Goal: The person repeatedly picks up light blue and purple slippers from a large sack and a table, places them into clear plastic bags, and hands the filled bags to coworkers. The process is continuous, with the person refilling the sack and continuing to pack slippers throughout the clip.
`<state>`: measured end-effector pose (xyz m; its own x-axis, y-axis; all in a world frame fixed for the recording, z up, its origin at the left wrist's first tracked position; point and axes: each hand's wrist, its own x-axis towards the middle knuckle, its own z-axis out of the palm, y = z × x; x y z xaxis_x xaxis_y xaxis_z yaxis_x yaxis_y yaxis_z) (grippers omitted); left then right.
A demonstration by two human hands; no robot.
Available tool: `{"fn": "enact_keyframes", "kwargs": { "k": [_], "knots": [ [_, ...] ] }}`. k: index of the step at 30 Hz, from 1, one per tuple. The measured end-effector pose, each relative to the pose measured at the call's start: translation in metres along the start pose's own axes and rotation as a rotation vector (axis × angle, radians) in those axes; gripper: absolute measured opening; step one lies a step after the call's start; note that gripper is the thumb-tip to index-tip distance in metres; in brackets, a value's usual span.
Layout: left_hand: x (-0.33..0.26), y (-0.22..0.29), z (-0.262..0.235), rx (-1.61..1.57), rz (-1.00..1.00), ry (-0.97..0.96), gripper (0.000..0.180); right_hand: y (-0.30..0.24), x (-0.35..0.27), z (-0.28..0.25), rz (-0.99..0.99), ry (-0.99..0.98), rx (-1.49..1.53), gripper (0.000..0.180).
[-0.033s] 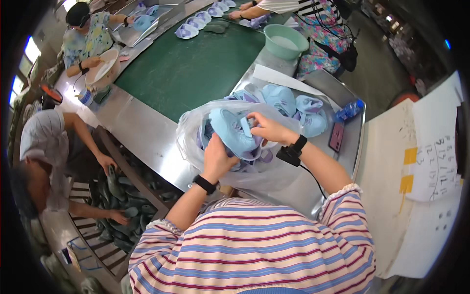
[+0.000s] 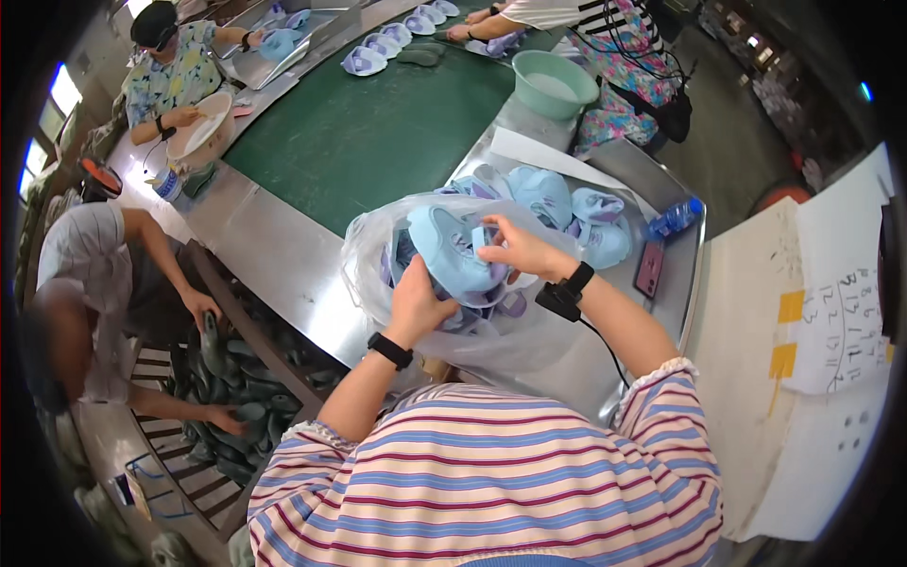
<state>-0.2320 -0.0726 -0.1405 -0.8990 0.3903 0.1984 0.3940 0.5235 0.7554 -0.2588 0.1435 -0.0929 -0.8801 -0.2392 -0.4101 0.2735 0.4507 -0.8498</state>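
Observation:
A light blue shoe upper is held over an opened clear plastic bag. My left hand is closed on the upper's near left edge, thumb toward me. With thumb and forefinger, my right hand pinches a small light blue strap at the upper's right side. More blue and purple pieces show inside the bag, partly covered by the upper and my hands. Beyond the bag lies a pile of similar light blue uppers, some with purple parts.
A green conveyor belt runs ahead, carrying a row of purple-and-white shoe pieces. On the metal table are a pink phone and a blue bottle. A green basin stands at the far right. Co-workers sit around; one handles dark shoes.
My right fingers have shifted slightly at the strap. The upper stays in my hands at nearly the same place.

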Motion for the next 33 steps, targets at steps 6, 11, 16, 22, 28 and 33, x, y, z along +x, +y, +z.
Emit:
{"fn": "enact_keyframes", "kwargs": {
  "k": [6,11,16,22,28,33],
  "knots": [
    [0.008,-0.017,-0.003,0.008,0.202,-0.065,0.07,0.037,0.021,0.014,-0.127,-0.097,0.155,0.064],
    [0.016,-0.002,-0.013,-0.228,-0.009,0.108,0.081,0.079,0.027,0.019,-0.08,-0.025,0.693,0.034],
    [0.013,0.002,-0.008,-0.013,0.041,0.009,0.074,0.061,0.002,0.048,-0.164,-0.007,0.499,0.04],
    [0.021,0.018,0.001,0.406,0.42,-0.114,0.053,0.079,-0.012,0.045,-0.399,-0.196,-0.223,0.084],
    [0.04,0.002,-0.012,0.358,0.273,-0.224,0.033,0.072,-0.059,0.068,-0.509,0.095,-0.52,0.06],
    [0.085,-0.007,-0.079,-0.071,0.099,-0.02,0.032,0.101,-0.106,0.049,-0.335,-0.106,-0.196,0.025]
  ]
}}
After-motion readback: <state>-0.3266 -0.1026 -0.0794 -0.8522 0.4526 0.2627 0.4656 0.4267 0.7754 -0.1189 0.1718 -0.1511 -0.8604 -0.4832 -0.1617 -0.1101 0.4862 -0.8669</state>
